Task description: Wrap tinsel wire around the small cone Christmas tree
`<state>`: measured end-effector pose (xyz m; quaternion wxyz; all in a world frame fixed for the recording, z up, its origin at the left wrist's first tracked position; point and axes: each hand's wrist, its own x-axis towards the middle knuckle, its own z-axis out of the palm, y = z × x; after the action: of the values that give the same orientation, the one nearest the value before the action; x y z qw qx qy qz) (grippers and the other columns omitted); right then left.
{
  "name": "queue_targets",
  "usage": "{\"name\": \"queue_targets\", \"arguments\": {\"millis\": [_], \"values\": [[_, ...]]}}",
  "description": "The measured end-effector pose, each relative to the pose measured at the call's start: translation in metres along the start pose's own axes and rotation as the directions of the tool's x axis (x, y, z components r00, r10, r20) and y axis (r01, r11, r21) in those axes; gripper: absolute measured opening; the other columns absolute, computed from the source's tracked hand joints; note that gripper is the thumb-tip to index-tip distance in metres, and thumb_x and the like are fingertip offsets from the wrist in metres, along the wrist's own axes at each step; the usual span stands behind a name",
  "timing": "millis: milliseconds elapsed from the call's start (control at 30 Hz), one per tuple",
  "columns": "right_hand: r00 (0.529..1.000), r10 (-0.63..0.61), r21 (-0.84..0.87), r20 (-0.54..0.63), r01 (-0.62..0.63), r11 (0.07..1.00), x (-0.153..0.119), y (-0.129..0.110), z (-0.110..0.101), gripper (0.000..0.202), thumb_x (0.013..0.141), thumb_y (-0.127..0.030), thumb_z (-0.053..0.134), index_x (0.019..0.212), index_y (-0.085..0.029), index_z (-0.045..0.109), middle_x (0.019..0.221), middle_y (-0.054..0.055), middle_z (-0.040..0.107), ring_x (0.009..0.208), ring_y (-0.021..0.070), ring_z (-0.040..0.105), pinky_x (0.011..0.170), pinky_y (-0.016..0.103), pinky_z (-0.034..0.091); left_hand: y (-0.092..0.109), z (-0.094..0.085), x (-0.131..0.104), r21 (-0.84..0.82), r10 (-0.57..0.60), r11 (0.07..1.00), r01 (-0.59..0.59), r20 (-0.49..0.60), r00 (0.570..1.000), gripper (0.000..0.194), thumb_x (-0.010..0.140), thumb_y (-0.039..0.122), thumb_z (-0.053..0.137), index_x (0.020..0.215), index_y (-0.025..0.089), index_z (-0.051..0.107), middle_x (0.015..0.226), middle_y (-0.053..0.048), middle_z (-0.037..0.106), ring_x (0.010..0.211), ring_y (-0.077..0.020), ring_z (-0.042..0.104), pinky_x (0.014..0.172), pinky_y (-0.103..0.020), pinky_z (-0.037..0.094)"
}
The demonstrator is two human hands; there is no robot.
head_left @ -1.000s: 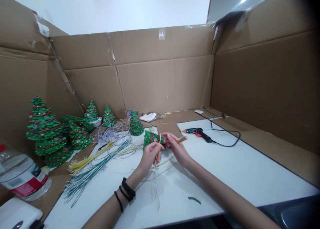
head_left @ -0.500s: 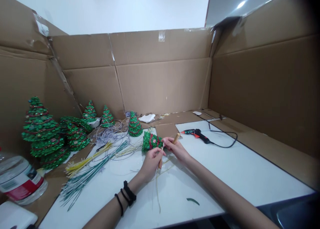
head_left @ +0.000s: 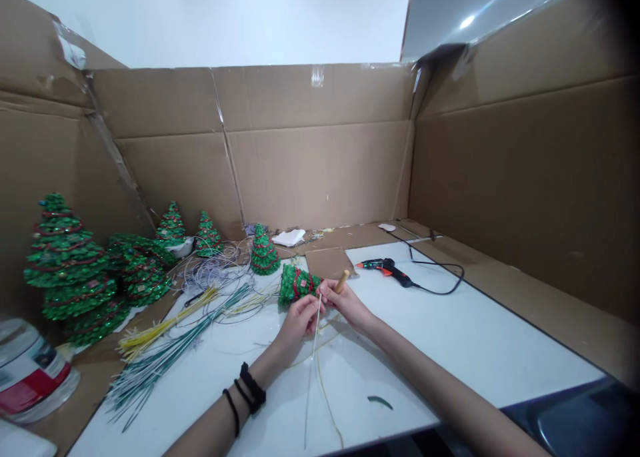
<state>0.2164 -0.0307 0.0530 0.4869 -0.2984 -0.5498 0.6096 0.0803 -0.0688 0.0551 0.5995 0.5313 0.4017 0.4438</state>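
Note:
My right hand [head_left: 345, 302] is closed around a short wooden stick [head_left: 343, 281], whose rounded end pokes up above the fingers. Close beside it, my left hand [head_left: 301, 318] pinches a thin pale strand [head_left: 316, 337] that hangs down over the white board. The strand's upper end meets the fingertips of both hands. A small green Christmas tree [head_left: 294, 284] with a red garland lies just behind the fingers, its tip side hidden by them. A second yellowish strand [head_left: 327, 404] curves down the board below the hands.
Left of my hands lie a yellow strand bundle [head_left: 170, 322] and a green one [head_left: 170, 357]. More decorated trees [head_left: 70, 264] stand at the left near a plastic bottle [head_left: 35, 377]. On the right rests a corded glue gun [head_left: 385, 268]. Cardboard walls [head_left: 320, 164] surround the white board [head_left: 450, 350].
The pale strand now hangs longer and straighter below the fingers. My hands stay close together, and the whole view has shifted slightly.

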Motion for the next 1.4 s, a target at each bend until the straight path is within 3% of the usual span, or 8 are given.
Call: {"name": "queue_targets", "arguments": {"millis": [200, 333, 433, 633, 833, 933, 1200, 1400], "values": [[1.0, -0.005, -0.021, 0.009, 0.005, 1.0, 0.0, 0.003, 0.001, 0.044, 0.067, -0.059, 0.065, 0.067, -0.019, 0.047, 0.045, -0.009, 0.036, 0.039, 0.0077, 0.038, 0.043, 0.022, 0.026, -0.001, 0.001, 0.0, -0.073, 0.025, 0.997, -0.019, 0.081, 0.996, 0.032, 0.072, 0.047, 0.058, 0.073, 0.016, 0.051, 0.059, 0.004, 0.049, 0.041, -0.0032, 0.026, 0.042, -0.02, 0.015], [0.998, -0.021, -0.037, -0.056, 0.019, 0.999, -0.001, -0.001, 0.002, 0.043, 0.071, -0.059, 0.061, 0.07, -0.017, 0.051, 0.045, -0.009, 0.033, 0.042, 0.0061, 0.028, 0.044, 0.021, 0.02, -0.003, 0.0, 0.002, -0.058, 0.052, 0.997, -0.05, 0.036, 0.998, 0.028, 0.074, 0.042, 0.057, 0.075, 0.015, 0.049, 0.06, 0.004, 0.05, 0.041, -0.0024, 0.028, 0.042, -0.019, 0.015], [0.999, 0.022, -0.008, -0.035, -0.022, 1.0, -0.002, -0.007, 0.004, 0.049, 0.076, -0.064, 0.05, 0.081, -0.016, 0.058, 0.05, -0.007, 0.038, 0.045, 0.0074, 0.03, 0.045, 0.021, 0.021, -0.004, -0.001, 0.003, -0.043, 0.083, 0.996, -0.083, 0.005, 0.997, 0.027, 0.076, 0.042, 0.056, 0.076, 0.015, 0.05, 0.058, 0.006, 0.048, 0.04, -0.0021, 0.027, 0.041, -0.019, 0.016], [0.999, 0.046, -0.048, 0.012, -0.045, 0.998, -0.004, -0.007, 0.004, 0.036, 0.066, -0.049, 0.07, 0.07, -0.017, 0.055, 0.057, -0.004, 0.047, 0.052, 0.0081, 0.037, 0.048, 0.021, 0.023, -0.005, -0.002, 0.005, -0.032, 0.087, 0.996, -0.088, -0.02, 0.996, 0.03, 0.074, 0.046, 0.056, 0.076, 0.016, 0.052, 0.057, 0.006, 0.048, 0.039, -0.0025, 0.027, 0.041, -0.019, 0.017], [0.97, -0.119, 0.007, -0.212, 0.123, 0.992, 0.001, -0.009, -0.008, 0.036, 0.067, -0.049, 0.067, 0.072, -0.018, 0.051, 0.068, 0.0, 0.06, 0.047, 0.0064, 0.031, 0.045, 0.021, 0.022, -0.009, 0.001, 0.003, 0.049, 0.034, 0.998, -0.033, -0.022, 0.999, 0.022, 0.073, 0.036, 0.057, 0.074, 0.015, 0.052, 0.054, 0.005, 0.049, 0.041, -0.0037, 0.027, 0.041, -0.02, 0.015], [0.944, -0.106, 0.047, -0.313, 0.127, 0.991, 0.003, -0.013, -0.016, 0.037, 0.067, -0.05, 0.066, 0.08, -0.019, 0.05, 0.063, -0.001, 0.06, 0.042, 0.0052, 0.023, 0.041, 0.02, 0.015, -0.015, 0.003, 0.004, 0.088, 0.036, 0.995, -0.037, 0.007, 0.999, 0.017, 0.074, 0.031, 0.055, 0.074, 0.015, 0.052, 0.054, 0.005, 0.05, 0.041, -0.0041, 0.026, 0.041, -0.02, 0.016], [0.941, -0.079, 0.025, -0.328, 0.093, 0.995, 0.004, -0.016, -0.02, 0.038, 0.066, -0.042, 0.064, 0.094, -0.018, 0.053, 0.064, -0.001, 0.06, 0.041, 0.004, 0.023, 0.039, 0.019, 0.012, -0.014, 0.002, 0.004, 0.12, 0.045, 0.992, -0.044, -0.005, 0.999, 0.016, 0.077, 0.031, 0.052, 0.076, 0.015, 0.052, 0.054, 0.006, 0.049, 0.043, -0.0052, 0.029, 0.044, -0.02, 0.018], [0.846, -0.222, 0.03, -0.486, 0.269, 0.963, 0.006, -0.028, -0.034, 0.036, 0.068, -0.036, 0.063, 0.097, -0.019, 0.054, 0.063, -0.002, 0.058, 0.04, 0.0042, 0.022, 0.038, 0.02, 0.013, -0.012, 0.002, 0.001, 0.122, -0.007, 0.993, -0.007, 0.114, 0.993, 0.025, 0.076, 0.039, 0.055, 0.074, 0.015, 0.053, 0.057, 0.002, 0.054, 0.043, -0.005, 0.029, 0.044, -0.021, 0.017]]}}
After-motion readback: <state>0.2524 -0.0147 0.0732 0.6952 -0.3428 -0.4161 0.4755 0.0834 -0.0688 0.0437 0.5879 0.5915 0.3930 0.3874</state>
